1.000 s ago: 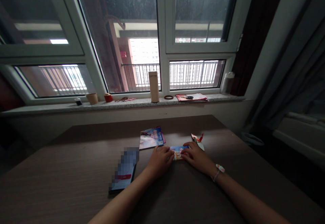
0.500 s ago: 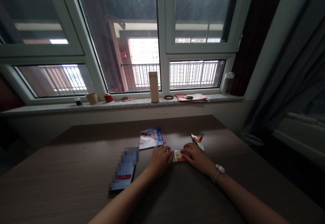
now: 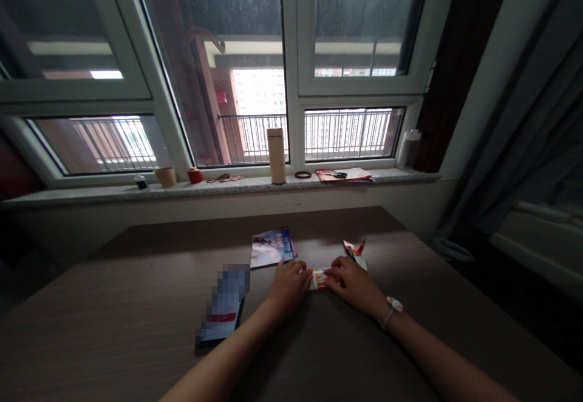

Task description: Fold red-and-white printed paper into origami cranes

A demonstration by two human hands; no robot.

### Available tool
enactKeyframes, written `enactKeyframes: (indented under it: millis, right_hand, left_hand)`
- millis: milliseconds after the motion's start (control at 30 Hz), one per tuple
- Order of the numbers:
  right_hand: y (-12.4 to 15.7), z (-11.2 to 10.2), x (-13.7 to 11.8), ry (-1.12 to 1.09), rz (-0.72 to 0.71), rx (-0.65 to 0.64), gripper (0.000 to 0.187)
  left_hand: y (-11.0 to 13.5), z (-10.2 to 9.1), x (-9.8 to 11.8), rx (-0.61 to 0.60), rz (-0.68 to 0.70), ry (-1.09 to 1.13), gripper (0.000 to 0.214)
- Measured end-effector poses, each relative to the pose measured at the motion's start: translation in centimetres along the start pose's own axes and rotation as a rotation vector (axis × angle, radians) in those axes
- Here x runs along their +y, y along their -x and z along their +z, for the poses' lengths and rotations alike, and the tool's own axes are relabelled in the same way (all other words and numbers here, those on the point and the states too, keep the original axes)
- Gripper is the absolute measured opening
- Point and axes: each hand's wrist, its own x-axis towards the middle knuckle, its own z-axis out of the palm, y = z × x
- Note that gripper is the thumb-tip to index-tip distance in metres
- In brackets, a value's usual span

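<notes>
A small folded strip of colourful printed paper [image 3: 320, 279] lies on the brown wooden table [image 3: 136, 305]. My left hand [image 3: 288, 288] presses on its left end with curled fingers. My right hand [image 3: 354, 283], a white band at its wrist, pinches the strip's right end. Only a short piece of the paper shows between the two hands. A folded red and white paper figure [image 3: 356, 251] stands just beyond my right hand.
A colourful leaflet [image 3: 272, 248] lies beyond my left hand, a dark phone [image 3: 221, 312] to its left. On the window sill [image 3: 68, 194] stand a tan flask [image 3: 276, 155], small cups [image 3: 166, 177], red papers with scissors [image 3: 342, 174] and a jar [image 3: 407, 148]. Curtains hang at right.
The paper between my hands has become narrower, its far blue part folded down towards me. Both hands have stayed in nearly the same place, fingers pressing closer together.
</notes>
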Motion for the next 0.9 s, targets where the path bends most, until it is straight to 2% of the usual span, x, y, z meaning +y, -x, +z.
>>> enactKeyframes:
  millis: [367,600,733,900]
  right_hand:
    - [-0.2,0.0,-1.1,0.062,-0.013,0.061,0.022]
    - [-0.1,0.0,-1.1,0.080,0.011,-0.010,0.025]
    - [-0.1,0.3,-0.9,0.050,0.040,0.005,0.028]
    - [-0.3,1.1,-0.1,-0.019,0.027,0.029,0.028]
  left_hand:
    - [0.2,-0.2,0.9,0.048,-0.029,-0.045,0.029]
    - [0.5,-0.3,1.3,0.063,-0.067,-0.005,0.031]
    - [0.8,-0.3,1.4,0.093,-0.033,0.061,0.031]
    - [0.6,0.0,1.4,0.098,0.052,0.171,0.019]
